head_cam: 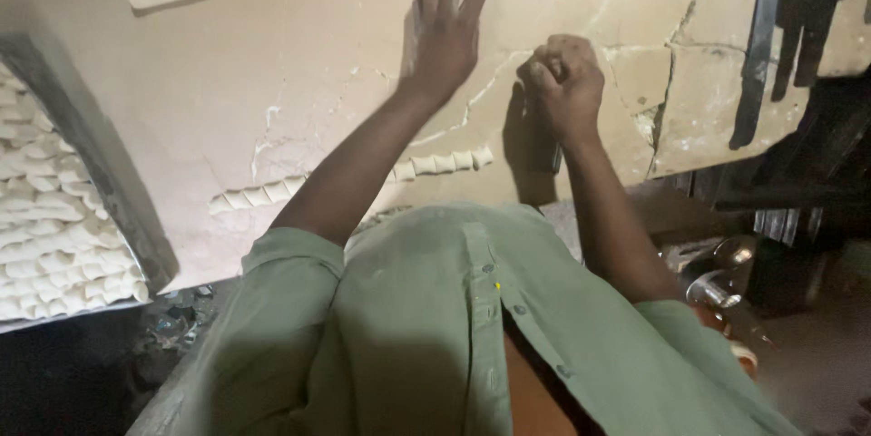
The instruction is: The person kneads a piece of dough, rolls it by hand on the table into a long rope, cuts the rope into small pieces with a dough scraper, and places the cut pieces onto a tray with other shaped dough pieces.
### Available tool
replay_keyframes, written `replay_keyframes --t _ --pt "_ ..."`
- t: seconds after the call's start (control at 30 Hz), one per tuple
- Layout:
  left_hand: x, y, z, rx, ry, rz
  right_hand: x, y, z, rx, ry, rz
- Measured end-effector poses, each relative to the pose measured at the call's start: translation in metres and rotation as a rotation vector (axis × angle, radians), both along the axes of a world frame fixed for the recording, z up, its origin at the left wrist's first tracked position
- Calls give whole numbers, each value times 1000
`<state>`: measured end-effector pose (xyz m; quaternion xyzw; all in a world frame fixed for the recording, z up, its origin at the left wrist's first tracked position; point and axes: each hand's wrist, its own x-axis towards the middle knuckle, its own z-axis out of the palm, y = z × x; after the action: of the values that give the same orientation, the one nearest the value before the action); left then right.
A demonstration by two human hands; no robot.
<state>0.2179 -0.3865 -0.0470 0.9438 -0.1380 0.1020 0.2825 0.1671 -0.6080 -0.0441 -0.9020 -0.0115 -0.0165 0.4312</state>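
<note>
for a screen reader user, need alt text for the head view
A person in a green shirt leans over a cracked stone slab, left hand flat, right hand fisted around a dark tool. A cut dough strip lies near; more pieces fill a tray at left.

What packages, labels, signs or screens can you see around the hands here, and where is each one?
None in view: no package, label, sign or screen.
The left hand lies flat on the cracked work slab.
The right hand is closed in a fist over a dark tool.
A row of cut dough pieces lies near the shirt.
</note>
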Motion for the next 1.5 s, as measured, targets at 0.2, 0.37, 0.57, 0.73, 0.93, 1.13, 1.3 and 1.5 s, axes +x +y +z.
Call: replay_keyframes --t 0.2,0.37,0.57,0.73,0.93,1.13,1.3,1.5 --pt "30 24 -1 -239 323 -166 73 -4 -12 -51 114 133" --pt "-10 17 1 -497 451 -123 69 -5 -8 -123 -95 123" --pt "-41 -2 -5 -1007 829 25 2 6 19 358 356 143" --pt "-60 -6 11 -848 1062 70 -29 12 21 263 338 36" --pt "-66 5 21 -1116 1098 101 -35 15 11 304 235 136" --pt "-43 10 19 -411 334 45 -27 37 18 -28 40 169" --pt "2 15 20 -192 294 -70 -13 54 16 -254 -63 276" --pt "43 -31 3 -182 173 -223 31 -1 -4 -124 -27 -84"
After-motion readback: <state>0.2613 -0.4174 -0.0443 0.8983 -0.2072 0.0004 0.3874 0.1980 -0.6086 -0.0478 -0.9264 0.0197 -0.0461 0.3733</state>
